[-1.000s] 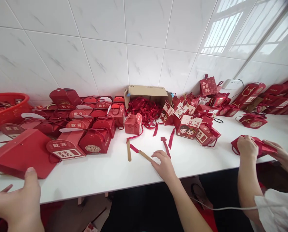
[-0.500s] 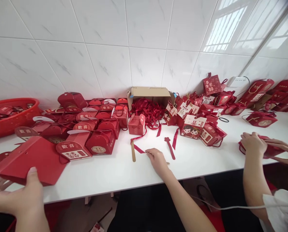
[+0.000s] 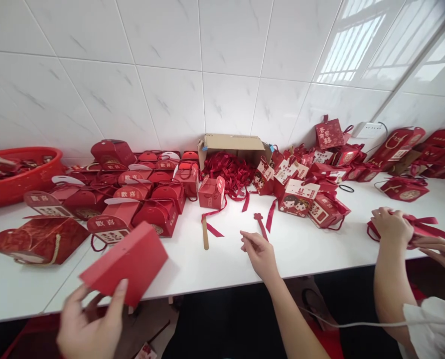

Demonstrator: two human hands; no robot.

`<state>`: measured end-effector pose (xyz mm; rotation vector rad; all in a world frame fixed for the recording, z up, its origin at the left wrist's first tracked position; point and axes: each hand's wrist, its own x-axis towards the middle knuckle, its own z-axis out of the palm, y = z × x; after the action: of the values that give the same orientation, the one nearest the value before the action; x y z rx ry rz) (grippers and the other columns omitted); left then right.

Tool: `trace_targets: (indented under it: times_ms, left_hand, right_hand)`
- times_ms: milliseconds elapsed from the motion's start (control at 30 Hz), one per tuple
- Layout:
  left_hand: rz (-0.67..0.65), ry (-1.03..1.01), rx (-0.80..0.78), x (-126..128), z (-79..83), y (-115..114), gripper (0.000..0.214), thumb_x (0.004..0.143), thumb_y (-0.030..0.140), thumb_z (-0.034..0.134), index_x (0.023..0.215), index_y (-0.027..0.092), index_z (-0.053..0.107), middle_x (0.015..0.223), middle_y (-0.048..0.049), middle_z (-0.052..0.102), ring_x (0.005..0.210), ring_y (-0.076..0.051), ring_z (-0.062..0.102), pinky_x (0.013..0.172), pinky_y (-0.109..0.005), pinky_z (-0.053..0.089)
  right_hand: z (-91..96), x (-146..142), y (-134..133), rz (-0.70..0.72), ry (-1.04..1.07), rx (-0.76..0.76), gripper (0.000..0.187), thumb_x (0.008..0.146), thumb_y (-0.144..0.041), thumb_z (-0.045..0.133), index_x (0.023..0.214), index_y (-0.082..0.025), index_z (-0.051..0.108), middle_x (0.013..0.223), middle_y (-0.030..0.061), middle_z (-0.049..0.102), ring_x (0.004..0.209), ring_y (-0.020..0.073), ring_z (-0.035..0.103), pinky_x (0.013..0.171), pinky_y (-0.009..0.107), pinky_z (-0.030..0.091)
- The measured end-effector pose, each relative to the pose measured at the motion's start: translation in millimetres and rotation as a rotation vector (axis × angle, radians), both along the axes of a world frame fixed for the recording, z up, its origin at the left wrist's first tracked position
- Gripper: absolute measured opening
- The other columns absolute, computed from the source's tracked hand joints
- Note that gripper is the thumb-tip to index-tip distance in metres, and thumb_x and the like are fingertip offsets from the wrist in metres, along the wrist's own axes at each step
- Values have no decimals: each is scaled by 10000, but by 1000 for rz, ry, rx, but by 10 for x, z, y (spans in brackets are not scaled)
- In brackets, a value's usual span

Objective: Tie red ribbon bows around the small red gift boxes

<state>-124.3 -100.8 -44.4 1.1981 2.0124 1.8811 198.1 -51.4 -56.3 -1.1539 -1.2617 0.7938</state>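
Note:
My left hand (image 3: 91, 319) grips a plain red gift box (image 3: 132, 264) by its lower side, thumb on the front face, above the table's front edge. My right hand (image 3: 257, 249) hovers over the white table (image 3: 185, 264) with its fingers loosely bent and apart, nothing visible in them. Just behind it lies a dark red strip with a flower-shaped end (image 3: 259, 224). To its left are a flat tan stick (image 3: 205, 234) and a cut red ribbon end (image 3: 215, 229). A small red box (image 3: 212, 192) stands behind them.
Finished-looking red boxes (image 3: 112, 214) crowd the left, beside an orange basin (image 3: 28, 184). A cardboard carton (image 3: 233, 142) spills red ribbons (image 3: 225, 169). More decorated boxes (image 3: 297, 197) stand right. A co-worker's hands (image 3: 392, 224) handle a ribboned red box at the far right.
My left hand has brought the red box rightward, uncovering a patterned box with a gold cord. My right hand has let go of the ribbon end and moved right.

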Motion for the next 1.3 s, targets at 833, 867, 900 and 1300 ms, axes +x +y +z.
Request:
trace_targets:
  times_ms: [833,867,900,1300]
  left_hand:
    - [-469,365,436,1383,361,-192,813,665,77,669,1387,273,352,1349,-134,335,1074,-272,489,819,-443,498]
    - [-489,354,430,1398,345,-231,766,685,66,646,1370,272,370,1341,-138,343,1030,-259,507,813,-450,502]
    - [-512,346,414,1408,338,-262,703,707,57,624,1341,267,400,1323,-141,361,1003,-252,517,811,-455,502]
    - [-974,595,255,1269,688,-148,273,826,67,540,1056,198,608,990,-84,603,954,-210,544,812,-368,472]
  right_hand:
    - [476,-38,-504,155,400,-102,183,849,-312,636,997,-221,694,902,61,717,686,136,650,696,307,544]
    - [493,-39,-508,160,401,-102,167,852,-309,635,983,-222,691,905,61,719,696,141,658,705,313,548]
    - [505,-38,-512,172,409,-102,145,855,-305,634,961,-222,688,899,59,721,706,145,666,715,318,550]
    - [571,-178,-720,652,573,-243,42,826,-207,678,811,-170,665,717,26,713,593,111,667,589,234,521]
